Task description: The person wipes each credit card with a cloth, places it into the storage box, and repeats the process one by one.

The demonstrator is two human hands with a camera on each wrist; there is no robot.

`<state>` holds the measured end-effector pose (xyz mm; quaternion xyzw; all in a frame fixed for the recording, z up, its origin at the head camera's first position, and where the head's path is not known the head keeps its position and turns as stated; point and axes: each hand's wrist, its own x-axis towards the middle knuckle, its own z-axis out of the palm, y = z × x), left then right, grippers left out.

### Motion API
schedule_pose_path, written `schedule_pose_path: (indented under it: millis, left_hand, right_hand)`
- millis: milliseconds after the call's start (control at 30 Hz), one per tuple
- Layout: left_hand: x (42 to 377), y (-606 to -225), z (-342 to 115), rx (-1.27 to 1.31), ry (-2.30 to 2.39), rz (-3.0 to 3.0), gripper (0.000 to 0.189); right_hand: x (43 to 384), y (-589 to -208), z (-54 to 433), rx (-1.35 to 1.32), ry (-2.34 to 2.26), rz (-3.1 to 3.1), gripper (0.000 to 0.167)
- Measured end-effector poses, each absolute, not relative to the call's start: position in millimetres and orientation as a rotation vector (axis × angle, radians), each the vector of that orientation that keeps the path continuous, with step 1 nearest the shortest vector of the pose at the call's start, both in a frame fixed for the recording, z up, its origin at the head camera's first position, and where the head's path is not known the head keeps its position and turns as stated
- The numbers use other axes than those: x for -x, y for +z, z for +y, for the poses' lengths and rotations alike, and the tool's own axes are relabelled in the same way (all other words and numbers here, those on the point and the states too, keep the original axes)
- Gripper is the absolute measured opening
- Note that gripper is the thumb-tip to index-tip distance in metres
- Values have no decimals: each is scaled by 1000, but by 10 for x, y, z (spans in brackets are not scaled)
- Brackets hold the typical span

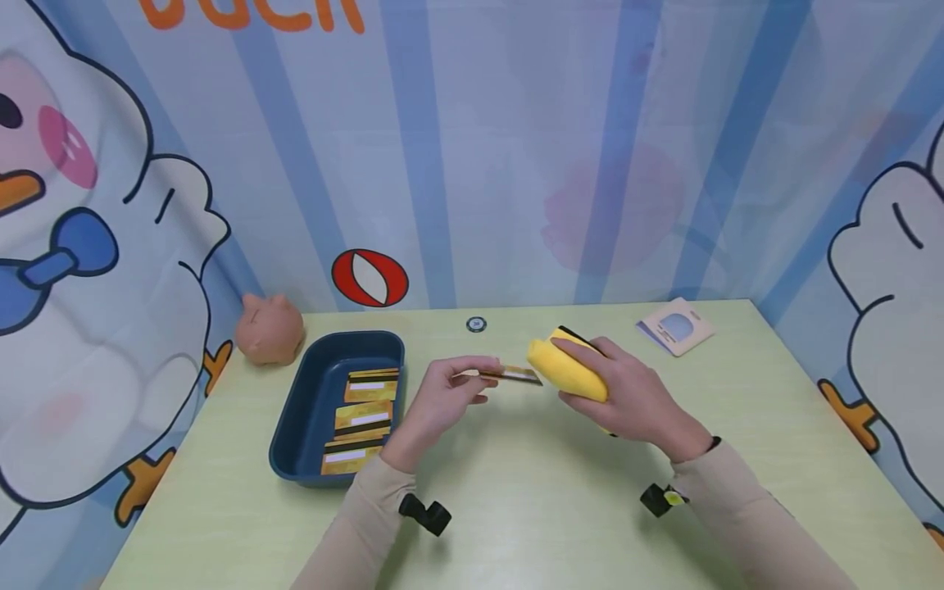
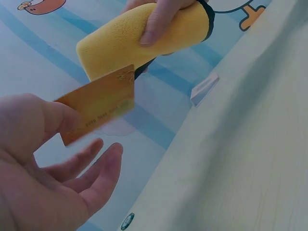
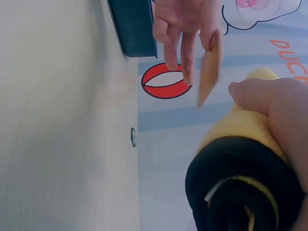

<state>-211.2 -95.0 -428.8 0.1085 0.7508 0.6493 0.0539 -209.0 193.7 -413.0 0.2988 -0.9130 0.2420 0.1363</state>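
Observation:
My left hand [image 1: 450, 397] pinches a gold bank card [image 1: 514, 374] by one end between thumb and finger. In the left wrist view the card [image 2: 103, 108] shows embossed digits, and the other fingers are spread below it. A rolled yellow cloth [image 1: 571, 369] with dark edging is gripped by my right hand [image 1: 627, 389]. The card's free end is close to the cloth; whether they touch I cannot tell. From the right wrist, the rolled end of the cloth [image 3: 240, 168] faces the camera, its layers wound in a spiral.
On the left of the table a dark blue tray [image 1: 283, 442] holds several gold cards [image 1: 365, 418]. Behind it stands a pink piggy bank [image 1: 270, 329]. A small round chip [image 1: 476, 324] lies at the back middle, and a pale booklet [image 1: 674, 326] at the back right.

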Motion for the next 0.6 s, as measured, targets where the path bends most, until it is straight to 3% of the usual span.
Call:
schedule_pose_path:
  millis: [600]
  left_hand:
    - [2137,-4351,-952,-427,1968,2183,38]
  right_hand:
    - [2071,-4058,1849,-912,706,-2605,74]
